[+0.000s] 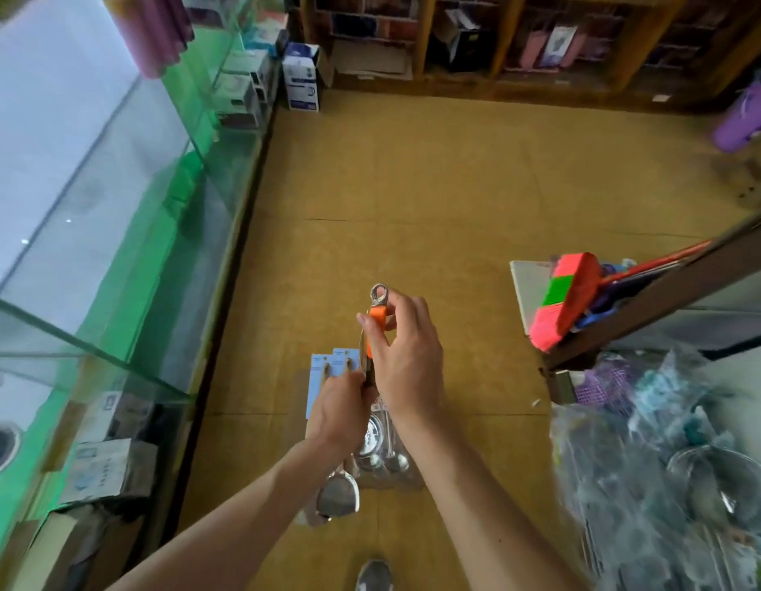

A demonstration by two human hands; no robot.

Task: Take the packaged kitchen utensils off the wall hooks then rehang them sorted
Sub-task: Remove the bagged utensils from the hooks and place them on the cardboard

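My left hand (342, 413) grips a bundle of packaged utensils (372, 445), fingers clamped round the handles below their blue cards (331, 366). My right hand (406, 356) pinches the orange-handled utensil (375, 330), fingers closed on its upper handle, above the floor (455, 198).

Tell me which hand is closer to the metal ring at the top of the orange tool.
Right. The right hand has its fingertips on the metal ring at the orange tool's top. The left hand grips lower down, beside the blue cards.
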